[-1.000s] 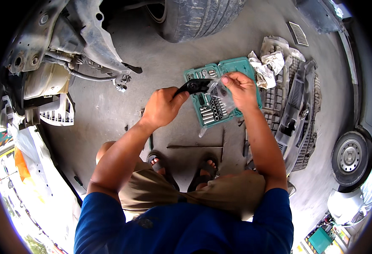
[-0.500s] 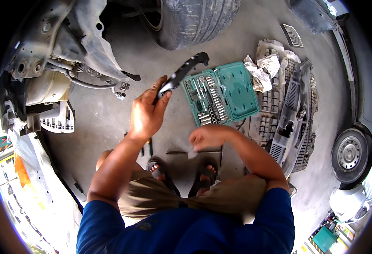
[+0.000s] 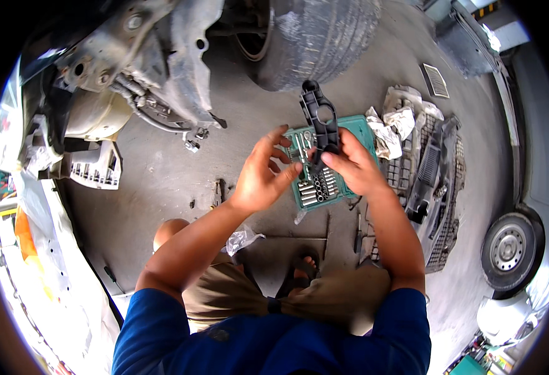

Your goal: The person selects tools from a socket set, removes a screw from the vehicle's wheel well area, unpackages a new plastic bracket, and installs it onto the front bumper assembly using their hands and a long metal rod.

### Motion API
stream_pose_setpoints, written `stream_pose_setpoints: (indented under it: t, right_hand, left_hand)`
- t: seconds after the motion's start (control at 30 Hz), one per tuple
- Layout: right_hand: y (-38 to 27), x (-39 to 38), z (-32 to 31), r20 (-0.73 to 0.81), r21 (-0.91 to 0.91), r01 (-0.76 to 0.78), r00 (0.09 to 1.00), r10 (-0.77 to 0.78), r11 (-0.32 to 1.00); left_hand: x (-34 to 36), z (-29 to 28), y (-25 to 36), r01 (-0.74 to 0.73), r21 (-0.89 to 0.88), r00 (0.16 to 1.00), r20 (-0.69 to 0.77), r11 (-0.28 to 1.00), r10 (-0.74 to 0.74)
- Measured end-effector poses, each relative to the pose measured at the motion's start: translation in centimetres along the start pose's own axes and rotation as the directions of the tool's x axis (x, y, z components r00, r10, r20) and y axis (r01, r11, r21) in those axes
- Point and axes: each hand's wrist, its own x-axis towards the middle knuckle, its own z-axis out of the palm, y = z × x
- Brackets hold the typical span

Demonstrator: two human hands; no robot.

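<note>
My right hand (image 3: 356, 164) grips the lower end of a black plastic bracket (image 3: 322, 119). The bracket stands nearly upright in view, with a round hole and ribbed sides. Just left of it, my left hand (image 3: 265, 169) is open with fingers apart and curved toward the bracket; the thumb tip comes close to its lower end. Below both hands an open green socket set case (image 3: 332, 201) lies on the floor, holding sockets and a ratchet, partly hidden by my right hand and the bracket. A crumpled clear plastic bag (image 3: 243, 239) lies by my left foot.
A vehicle's tyre (image 3: 324, 44) and exposed underbody metal (image 3: 181, 69) fill the far side. Pliers (image 3: 217, 194), a long thin bar (image 3: 296, 237) and a screwdriver (image 3: 359, 240) lie on the floor. Rightward are white rags (image 3: 390, 131), a grille panel (image 3: 434, 165) and a wheel (image 3: 509, 247).
The bracket has passed from my left hand to my right and turned more upright. My left hand has opened. The clear plastic now lies by my left foot. The view has shifted.
</note>
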Motion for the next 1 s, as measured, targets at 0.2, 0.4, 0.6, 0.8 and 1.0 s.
stream_pose_setpoints:
  t: [0.2,0.4,0.6,0.8,1.0]
  right_hand:
    - [-2.3,1.0,0.9,0.209,-0.051,-0.079,0.974,0.088,0.996]
    - [-1.7,3.1,1.3,-0.023,-0.062,0.032,0.999,-0.033,0.998]
    - [-1.2,4.7,2.2,-0.171,-0.002,0.091,0.981,-0.09,0.996]
    - [-3.0,6.9,2.5,-0.051,-0.258,0.466,0.868,-0.494,0.846]
    - [-3.1,7.1,4.3,-0.048,-0.343,0.138,0.985,-0.164,0.929]
  left_hand:
    - [1.5,-3.2,1.7,0.089,-0.652,0.993,-0.003,0.753,-0.12]
    - [1.4,-4.4,2.2,-0.029,-0.692,0.989,-0.125,0.721,-0.08]
    - [0.8,-5.8,2.2,-0.053,-0.749,0.995,-0.098,0.661,-0.031]
    - [0.5,-6.1,1.6,-0.216,-0.61,0.975,-0.168,0.762,0.142]
    - [0.8,-6.3,1.7,-0.237,-0.568,0.962,-0.25,0.788,0.109]
